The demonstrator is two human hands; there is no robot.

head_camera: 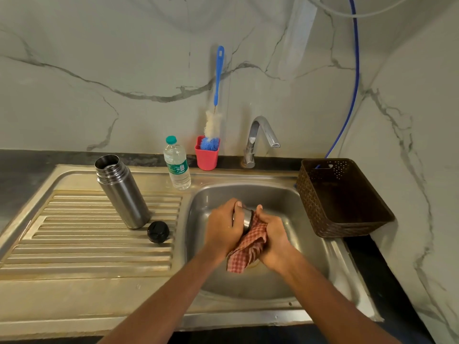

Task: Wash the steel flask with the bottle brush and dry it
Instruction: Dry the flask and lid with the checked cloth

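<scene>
The steel flask [121,192] stands upright and uncapped on the ribbed drainboard [74,239]. Its black stopper [158,231] lies beside its base. Over the sink basin [285,202], my left hand [222,227] grips the flask's steel cup lid [248,219]. My right hand [273,237] holds a red checked cloth [246,252] pressed against the lid's open end. The blue-handled bottle brush [215,103] stands head down in a red cup [206,157] against the back wall.
A plastic water bottle [176,167] stands by the red cup. The tap [258,137] rises behind the basin, with no water running. A brown perforated basket [340,197] sits at the right of the sink. A blue hose [352,78] runs down the wall.
</scene>
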